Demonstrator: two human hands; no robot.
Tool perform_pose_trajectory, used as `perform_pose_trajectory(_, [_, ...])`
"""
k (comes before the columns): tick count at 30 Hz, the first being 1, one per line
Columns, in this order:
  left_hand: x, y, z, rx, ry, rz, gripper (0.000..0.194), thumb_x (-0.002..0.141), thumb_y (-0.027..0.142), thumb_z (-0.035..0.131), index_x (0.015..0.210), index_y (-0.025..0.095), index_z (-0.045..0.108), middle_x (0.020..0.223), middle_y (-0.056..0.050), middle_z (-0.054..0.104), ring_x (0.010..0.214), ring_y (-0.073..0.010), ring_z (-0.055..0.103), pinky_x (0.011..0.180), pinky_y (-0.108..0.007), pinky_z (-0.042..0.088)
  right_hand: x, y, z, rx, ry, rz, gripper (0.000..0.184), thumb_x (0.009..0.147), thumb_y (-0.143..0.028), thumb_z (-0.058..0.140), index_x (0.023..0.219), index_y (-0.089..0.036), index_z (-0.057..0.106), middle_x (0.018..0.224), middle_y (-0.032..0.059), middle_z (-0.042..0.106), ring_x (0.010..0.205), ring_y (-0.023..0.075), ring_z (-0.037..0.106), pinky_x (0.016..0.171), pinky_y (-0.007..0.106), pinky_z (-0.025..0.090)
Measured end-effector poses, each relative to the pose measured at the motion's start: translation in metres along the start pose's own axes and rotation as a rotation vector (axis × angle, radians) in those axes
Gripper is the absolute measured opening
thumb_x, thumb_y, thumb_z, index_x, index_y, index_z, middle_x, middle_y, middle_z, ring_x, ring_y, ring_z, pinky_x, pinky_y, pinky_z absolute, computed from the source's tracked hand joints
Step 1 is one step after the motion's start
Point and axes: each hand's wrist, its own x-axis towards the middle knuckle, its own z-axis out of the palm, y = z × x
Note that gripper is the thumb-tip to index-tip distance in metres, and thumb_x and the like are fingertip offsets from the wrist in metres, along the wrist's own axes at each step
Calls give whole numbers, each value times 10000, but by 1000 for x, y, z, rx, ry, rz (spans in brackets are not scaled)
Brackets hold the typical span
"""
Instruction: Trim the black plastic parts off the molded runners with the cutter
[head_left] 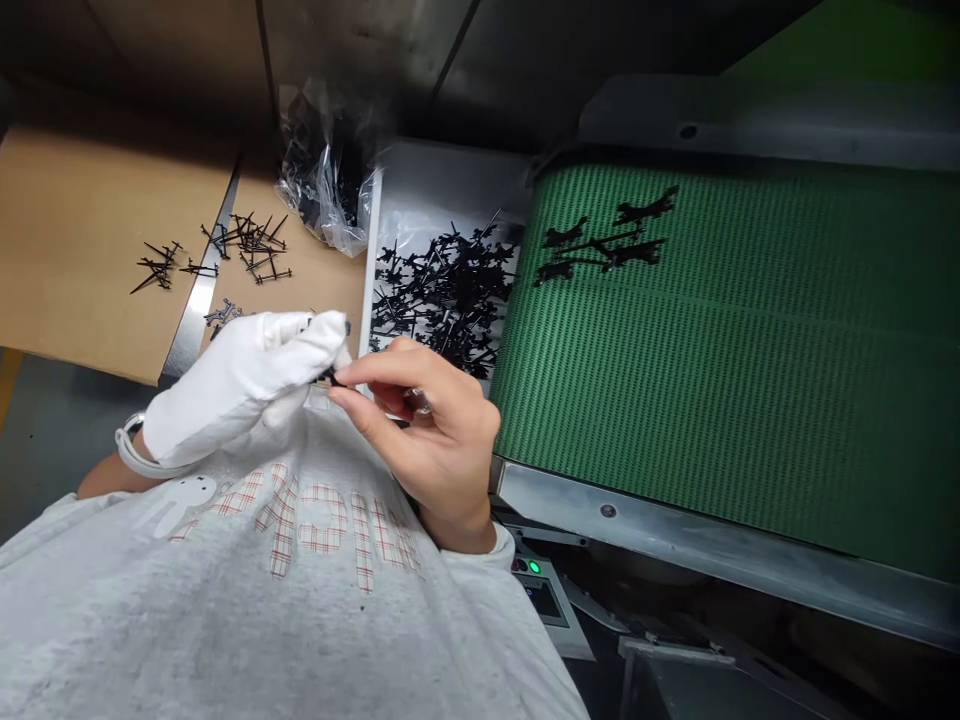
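Observation:
My left hand (244, 375), in a white glove, is closed in front of my chest around a small black part, mostly hidden by the glove. My bare right hand (431, 430) pinches the near end of that black part (331, 377) between thumb and forefinger, so the two hands meet there. Just beyond my right hand, a white tray (367, 290) holds a heap of black branched plastic pieces (457, 285). Left of the tray, several thin black pieces (259, 245) lie loose on brown cardboard (322, 285), with a few greyish ones (223, 315) near the glove.
A green conveyor belt (735, 380) fills the right side, carrying a black branched piece (604, 245). Its metal rail (675, 535) runs along the near edge. A clear plastic bag (330, 180) with dark contents stands behind the cardboard. A control panel (551, 595) with a green light sits below the belt.

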Motion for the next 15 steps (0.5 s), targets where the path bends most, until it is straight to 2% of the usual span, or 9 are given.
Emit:
perform_pose_trajectory(5, [0, 3, 2, 110, 40, 15, 408, 901, 316, 588, 552, 197, 413, 333, 83, 376, 330, -41, 360, 400, -186, 322, 0, 2, -4, 13, -45, 34, 163, 864, -121, 775, 973, -211, 693, 812, -41, 697, 624, 78, 539, 595, 230, 488])
perform_pose_trajectory(10, [1, 8, -1, 184, 39, 40, 182, 820, 268, 553, 655, 196, 572, 310, 106, 365, 285, -49, 299, 349, -197, 245, -2, 2, -11, 17, -77, 106, 228, 856, -188, 799, 1050, -225, 685, 866, -24, 683, 631, 88, 536, 590, 245, 502])
perform_pose_trajectory(15, [0, 6, -1, 108, -3, -22, 186, 846, 317, 567, 698, 205, 576, 308, 103, 351, 286, -75, 338, 377, -213, 266, -1, 1, -9, 25, -65, 136, 182, 864, -183, 786, 983, -222, 654, 779, -45, 595, 622, 83, 526, 550, 231, 471])
